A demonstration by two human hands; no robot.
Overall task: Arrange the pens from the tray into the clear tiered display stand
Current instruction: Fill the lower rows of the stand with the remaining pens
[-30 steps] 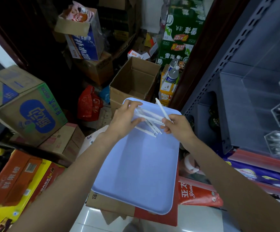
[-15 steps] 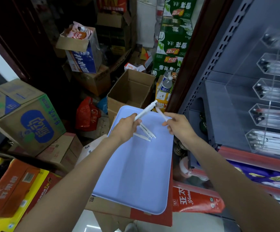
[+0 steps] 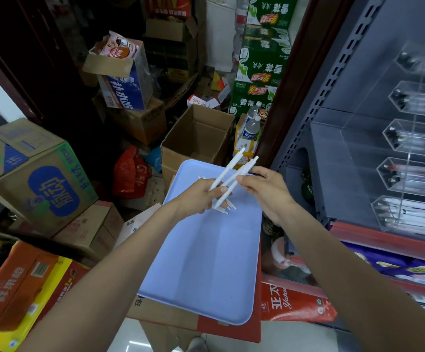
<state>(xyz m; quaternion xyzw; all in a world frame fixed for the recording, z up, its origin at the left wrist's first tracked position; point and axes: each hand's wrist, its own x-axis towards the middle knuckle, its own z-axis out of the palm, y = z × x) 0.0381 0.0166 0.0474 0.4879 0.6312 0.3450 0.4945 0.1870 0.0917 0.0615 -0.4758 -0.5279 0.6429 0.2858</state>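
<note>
Above tray (image 3: 201, 262): 2 white pens (image 3: 228, 168) (L hand (image 3: 198, 196), R hand (image 3: 267, 189)).

Both forearms are bare from the bottom edge of the head view up to the wrists; no sleeve, cuff, watch, bracelet or glove shows on either. The left hand (image 3: 201, 195) and the right hand (image 3: 269, 191) are bare as well, with no rings visible on the fingers that show. A short, unpainted nail shows on the left thumb. At the bottom edge, between the arms, a light-coloured shoe tip shows, too blurred to describe further.
</note>
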